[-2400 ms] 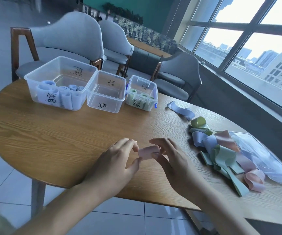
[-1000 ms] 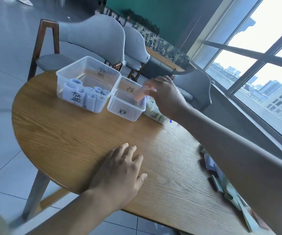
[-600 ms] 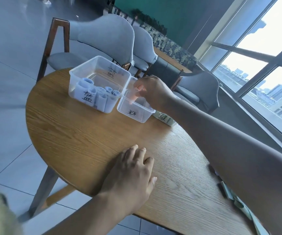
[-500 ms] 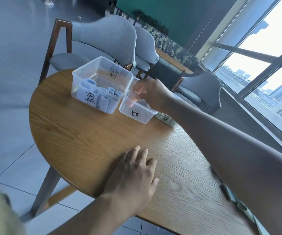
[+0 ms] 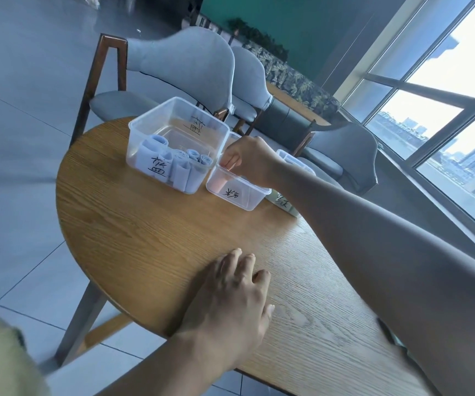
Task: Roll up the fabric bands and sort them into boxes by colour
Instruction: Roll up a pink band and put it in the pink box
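Observation:
My right hand [image 5: 249, 161] reaches over the middle clear box [image 5: 247, 202] and pinches the top of a rolled pink band [image 5: 219, 182]. The roll stands inside that box at its near left corner, seen through the wall. Flat on the wooden table [image 5: 145, 238] near its front edge, my left hand [image 5: 230, 295] rests with relaxed fingers and holds nothing. The large clear box [image 5: 173, 110] to the left holds several rolled blue bands [image 5: 193, 157]. A third box [image 5: 283, 202] with green rolls is mostly hidden behind my right forearm.
The three boxes stand in a row at the table's far side. Grey upholstered chairs [image 5: 182, 61] stand behind the table, and another chair [image 5: 344, 150] is at the back right by the window. My right forearm covers the table's right part.
Both hands were rolling the pink band at the table's front. My right hand then carried it to the middle box and lowered it inside, while my left hand settled flat on the table.

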{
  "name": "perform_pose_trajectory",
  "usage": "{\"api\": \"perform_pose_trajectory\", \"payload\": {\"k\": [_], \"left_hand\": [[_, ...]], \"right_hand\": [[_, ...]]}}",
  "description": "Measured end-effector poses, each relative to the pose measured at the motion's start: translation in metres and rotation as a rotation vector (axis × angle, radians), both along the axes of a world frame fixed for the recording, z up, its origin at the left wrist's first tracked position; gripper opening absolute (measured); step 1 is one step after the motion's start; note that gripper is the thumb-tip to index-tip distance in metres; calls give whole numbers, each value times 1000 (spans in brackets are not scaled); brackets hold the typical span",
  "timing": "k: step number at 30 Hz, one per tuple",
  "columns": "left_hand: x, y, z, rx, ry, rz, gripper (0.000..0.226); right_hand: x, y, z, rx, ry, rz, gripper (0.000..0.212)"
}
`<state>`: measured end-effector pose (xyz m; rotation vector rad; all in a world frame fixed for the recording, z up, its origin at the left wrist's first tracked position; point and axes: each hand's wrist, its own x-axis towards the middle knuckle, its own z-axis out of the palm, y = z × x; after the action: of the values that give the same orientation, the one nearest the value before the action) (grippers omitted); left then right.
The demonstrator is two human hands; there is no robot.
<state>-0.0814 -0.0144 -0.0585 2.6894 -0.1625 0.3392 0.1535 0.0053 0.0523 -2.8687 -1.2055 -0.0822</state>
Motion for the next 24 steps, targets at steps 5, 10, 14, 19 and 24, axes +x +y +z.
{"api": "perform_pose_trajectory", "payload": {"k": [5, 10, 14, 19, 24], "left_hand": [[1, -1, 0, -10, -8, -4, 53], [1, 0, 2, -12, -7, -3, 54], [0, 1, 3, -16, 0, -4, 53], [1, 1, 1, -12, 12, -3, 54], [0, 1, 2, -20, 7, -5, 54]], "right_hand": [[3, -3, 5, 13, 105, 10, 24], [-1, -5, 13, -27, 182, 15, 33], [-3, -5, 15, -23, 220, 0, 36], [-4, -6, 14, -5, 197, -7, 33], [-5, -6, 18, -2, 150, -27, 35]]}}
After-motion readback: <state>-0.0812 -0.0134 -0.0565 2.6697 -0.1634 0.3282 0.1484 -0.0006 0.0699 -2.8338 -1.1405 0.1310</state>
